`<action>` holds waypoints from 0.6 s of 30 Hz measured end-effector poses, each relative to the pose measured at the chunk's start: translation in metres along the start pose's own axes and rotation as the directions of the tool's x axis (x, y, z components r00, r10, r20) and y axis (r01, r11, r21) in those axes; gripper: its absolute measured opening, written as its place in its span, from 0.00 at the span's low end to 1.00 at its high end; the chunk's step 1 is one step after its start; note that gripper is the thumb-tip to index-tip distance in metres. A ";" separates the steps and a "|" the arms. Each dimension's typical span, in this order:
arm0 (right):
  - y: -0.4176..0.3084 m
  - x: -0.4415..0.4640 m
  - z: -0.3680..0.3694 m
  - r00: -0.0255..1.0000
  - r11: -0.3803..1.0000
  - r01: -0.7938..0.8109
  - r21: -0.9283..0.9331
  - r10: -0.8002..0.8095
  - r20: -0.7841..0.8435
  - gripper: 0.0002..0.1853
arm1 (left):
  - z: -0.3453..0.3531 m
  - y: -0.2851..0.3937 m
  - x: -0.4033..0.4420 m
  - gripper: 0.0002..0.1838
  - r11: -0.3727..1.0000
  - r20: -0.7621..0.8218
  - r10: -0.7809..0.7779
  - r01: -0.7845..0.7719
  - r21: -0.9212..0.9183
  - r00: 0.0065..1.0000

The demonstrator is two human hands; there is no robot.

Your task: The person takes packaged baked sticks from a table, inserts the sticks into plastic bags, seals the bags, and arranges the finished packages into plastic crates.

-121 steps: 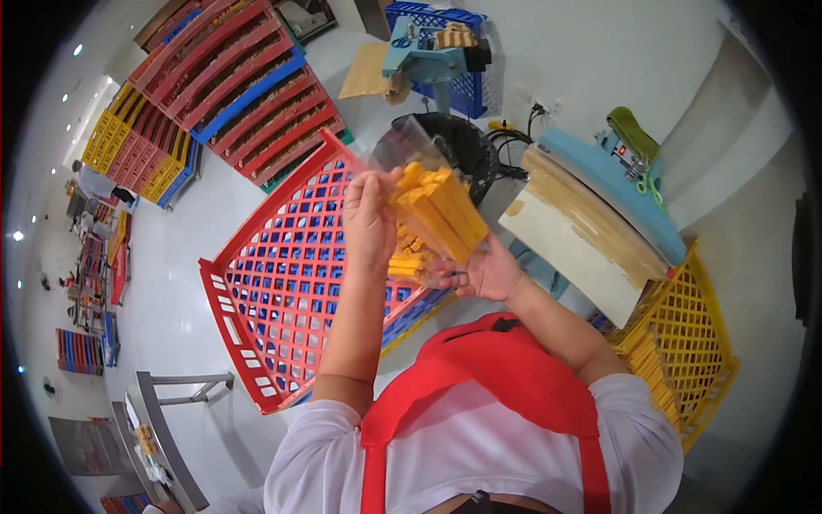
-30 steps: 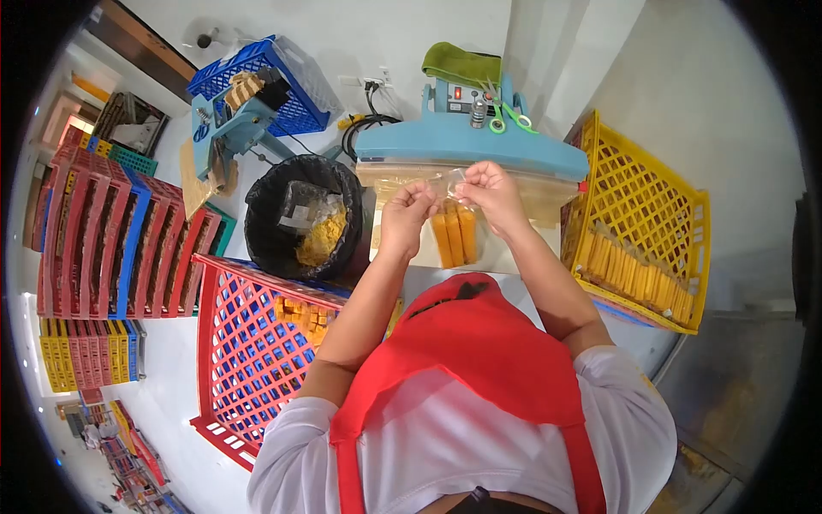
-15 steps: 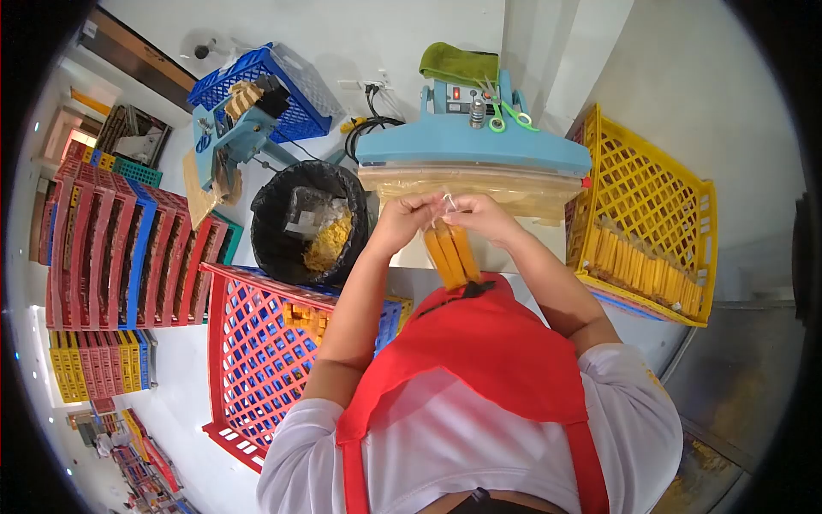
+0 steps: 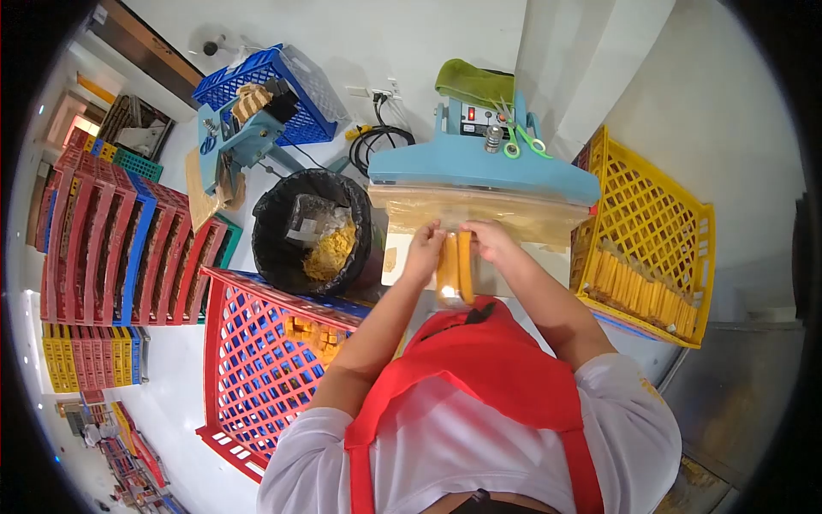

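Between my hands hangs a clear plastic bag of orange-yellow sticks [image 4: 454,270], held by its upper part just in front of a blue bag sealer [image 4: 479,168]. My left hand [image 4: 424,252] is closed on the bag's left top edge. On the opposite top edge, my right hand [image 4: 493,242] pinches it with closed fingers. The bag's lower end hangs near the red apron [image 4: 479,364]. What the sticks are made of cannot be made out.
Left of the sealer stands a black-lined bin [image 4: 265,224] with yellow scraps. A red crate [image 4: 248,368] holds yellow packs; a yellow crate [image 4: 659,184] at right holds bagged sticks. Green-handled scissors [image 4: 512,149] lie on the sealer. Stacked crates [image 4: 111,248] stand far left.
The bag has gone from tilted to nearly upright, and my hands have moved lower, away from the sealer. Their grip on its top is now slightly wider. The whole view has shifted a little.
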State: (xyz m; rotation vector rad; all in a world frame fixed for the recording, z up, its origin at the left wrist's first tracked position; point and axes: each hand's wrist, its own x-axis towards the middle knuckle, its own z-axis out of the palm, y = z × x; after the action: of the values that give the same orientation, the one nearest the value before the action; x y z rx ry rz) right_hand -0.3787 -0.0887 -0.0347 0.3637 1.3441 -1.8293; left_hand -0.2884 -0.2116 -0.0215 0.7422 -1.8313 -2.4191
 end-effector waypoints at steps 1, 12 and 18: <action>0.001 0.010 0.009 1.000 1.000 -0.001 -0.001 0.001 -0.001 0.05 | -0.009 0.008 0.009 0.19 0.997 -0.015 0.013 -0.012 0.073 1.000; 0.027 0.007 0.092 0.898 0.877 0.440 -0.192 -0.427 0.110 0.27 | -0.066 0.053 0.068 0.17 0.911 -0.136 0.163 -0.096 0.401 0.977; 0.035 0.022 0.097 0.854 0.831 0.520 -0.198 -0.506 0.121 0.27 | -0.095 0.035 0.017 0.25 0.979 0.086 -0.134 0.145 -0.143 0.987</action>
State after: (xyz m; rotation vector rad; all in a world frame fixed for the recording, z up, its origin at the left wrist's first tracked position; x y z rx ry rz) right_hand -0.3439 -0.1882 -0.0342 -0.2037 1.6991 -2.0603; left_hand -0.2771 -0.3135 -0.0146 0.8025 -1.6512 -2.6716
